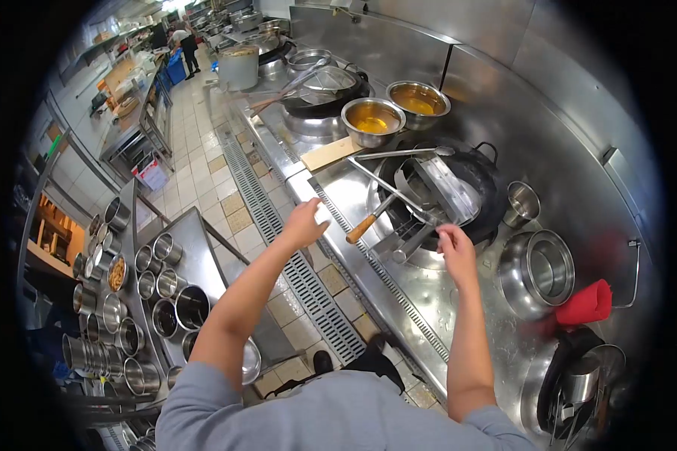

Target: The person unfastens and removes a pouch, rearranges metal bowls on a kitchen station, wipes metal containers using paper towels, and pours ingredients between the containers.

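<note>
**Both hands out at the wok**

Left hand [305, 225]: fingers loosely parted, nothing in it, near the surface [429, 301] edge. Right hand [456, 248]: thumb and fingers curled close together by the lower end of a long metal bar [388, 186]; can't tell whether it has hold. Bar slants over the near side of a wok [496, 184].

Step, my reading: handling tools at the wok. Next move seems to call for a sure pinch on thin metal.

Wok round, dark. Angular shiny metal piece [447, 188] inside. Wooden handle [363, 228] rounded, brown. Beyond: steel bowl [367, 137], amber liquid.
</note>
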Demonstrator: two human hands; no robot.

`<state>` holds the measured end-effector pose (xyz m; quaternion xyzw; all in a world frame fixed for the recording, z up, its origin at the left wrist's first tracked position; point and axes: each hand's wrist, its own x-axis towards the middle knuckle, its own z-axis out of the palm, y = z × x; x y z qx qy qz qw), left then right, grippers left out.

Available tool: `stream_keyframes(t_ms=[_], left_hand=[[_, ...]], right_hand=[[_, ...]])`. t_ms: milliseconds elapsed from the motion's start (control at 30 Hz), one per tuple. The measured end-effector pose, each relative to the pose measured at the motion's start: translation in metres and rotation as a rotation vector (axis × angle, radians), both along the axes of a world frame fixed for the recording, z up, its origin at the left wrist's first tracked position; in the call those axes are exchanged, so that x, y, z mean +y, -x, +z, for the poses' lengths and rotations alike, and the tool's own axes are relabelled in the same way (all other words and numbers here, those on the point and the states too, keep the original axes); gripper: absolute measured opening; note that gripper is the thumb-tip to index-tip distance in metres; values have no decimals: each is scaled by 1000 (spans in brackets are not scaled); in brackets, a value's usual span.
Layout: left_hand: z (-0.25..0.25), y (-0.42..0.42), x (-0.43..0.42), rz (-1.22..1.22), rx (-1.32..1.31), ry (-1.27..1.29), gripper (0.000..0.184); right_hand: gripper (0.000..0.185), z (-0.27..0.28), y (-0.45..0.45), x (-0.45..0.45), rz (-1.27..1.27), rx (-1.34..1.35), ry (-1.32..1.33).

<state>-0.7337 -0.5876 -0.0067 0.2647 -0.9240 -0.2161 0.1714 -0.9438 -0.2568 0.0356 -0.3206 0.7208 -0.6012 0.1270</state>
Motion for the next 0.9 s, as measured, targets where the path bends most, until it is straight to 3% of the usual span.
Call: stream_keyframes(t_ms=[67, 167, 333, 467, 533, 567, 667, 800, 867, 900], left_hand=[[30, 71, -6, -23, -128, 155, 71], [17, 169, -40, -21, -364, 427, 97], [-7, 265, -68, -123, -502, 601, 113], [-29, 298, -75, -273, -548, 454, 98], [-49, 294, -107, -415, -319, 337, 83], [-43, 289, -123, -411, -389, 402, 72], [44, 248, -140, -343, -513, 462, 45], [115, 174, -172, -230, -144, 454, 32], [122, 168, -180, -108, -120, 185, 40], [137, 166, -147, -51, -180, -119, 46]], right_hand=[[14, 23, 1, -39, 45, 116, 36], [15, 42, -16, -58, 176, 62, 64], [16, 5, -22, -19, 158, -67, 9], [19, -7, -11, 11, 32, -182, -45], [20, -12, -4, 31, -33, -114, -60], [20, -10, -2, 40, -56, -133, -53], [20, 0, 2, 57, -127, -139, -58], [20, 29, -8, 44, -190, -55, -51], [21, 51, -20, 12, -114, -58, 31], [23, 68, -25, -6, -79, 23, 5]])
